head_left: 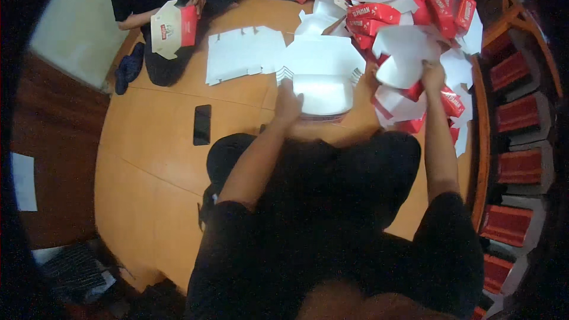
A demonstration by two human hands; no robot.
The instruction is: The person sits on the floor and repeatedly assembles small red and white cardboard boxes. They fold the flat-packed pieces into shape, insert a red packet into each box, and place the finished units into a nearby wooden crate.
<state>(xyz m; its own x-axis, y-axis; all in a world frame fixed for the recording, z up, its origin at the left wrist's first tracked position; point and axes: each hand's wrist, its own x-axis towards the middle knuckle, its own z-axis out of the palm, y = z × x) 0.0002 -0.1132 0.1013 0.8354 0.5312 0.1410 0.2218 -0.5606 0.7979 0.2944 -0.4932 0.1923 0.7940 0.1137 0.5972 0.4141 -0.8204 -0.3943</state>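
Pressing flat on the white carton stack point(323, 92), the left hand point(288, 104) lies open; the right hand's point(431, 74) grip pinches a white carton blank point(403, 59) above the worktop point(160, 160).

Left arm: bare forearm reaching forward and up from the lower middle, elbow bending slightly. Left hand point(288, 102): lying palm down, fingers pointing ahead, grip closing on nothing visible. Right arm: bare forearm extending nearly straight up the right side, dark short sleeve covering the shoulder. Right hand point(432, 75): lifting higher than the left, fingers curling closed in a pinching grip.
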